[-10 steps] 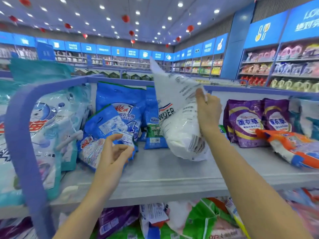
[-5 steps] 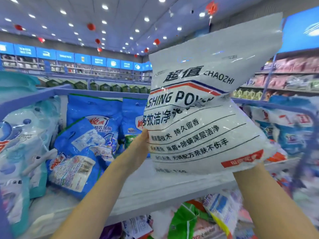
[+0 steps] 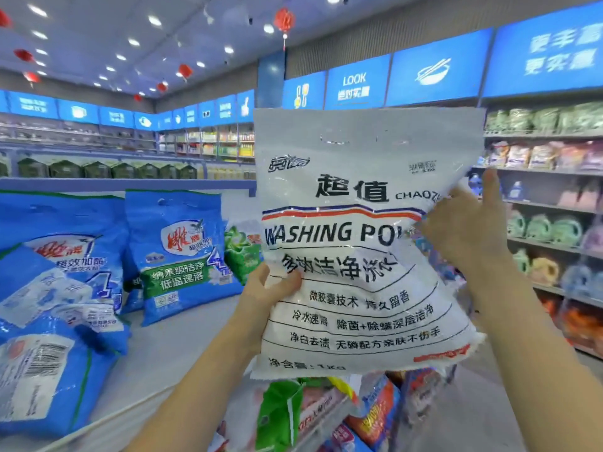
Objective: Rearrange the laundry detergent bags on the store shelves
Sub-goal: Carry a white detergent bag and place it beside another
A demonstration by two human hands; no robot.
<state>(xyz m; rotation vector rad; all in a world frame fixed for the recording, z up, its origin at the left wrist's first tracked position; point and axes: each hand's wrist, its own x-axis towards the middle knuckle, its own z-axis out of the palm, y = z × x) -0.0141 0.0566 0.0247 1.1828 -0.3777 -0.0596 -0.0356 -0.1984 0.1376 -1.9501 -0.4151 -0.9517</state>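
Note:
A white washing powder bag (image 3: pixel 359 256) with black print and a red-and-blue stripe is held upright in front of me, above the shelf's front edge. My left hand (image 3: pixel 267 288) grips its lower left edge, thumb on the front. My right hand (image 3: pixel 470 230) grips the right edge at mid height, the fingers mostly behind the bag. On the grey shelf (image 3: pixel 169 347) to the left, a blue detergent bag (image 3: pixel 179 256) stands upright, another blue bag (image 3: pixel 65 243) leans behind, and one blue bag (image 3: pixel 49 370) lies flat near the front. A green bag (image 3: pixel 243 252) shows behind the white one.
The shelf below holds several mixed bags, among them a green one (image 3: pixel 280 412) and an orange one (image 3: pixel 375 415). A blue rail (image 3: pixel 130 183) runs along the shelf's back. Stocked wall shelves (image 3: pixel 548 203) line the aisle on the right.
The white bag has turned to face me and been raised. My left hand left the blue bag and took the white bag's left edge; the view swung right.

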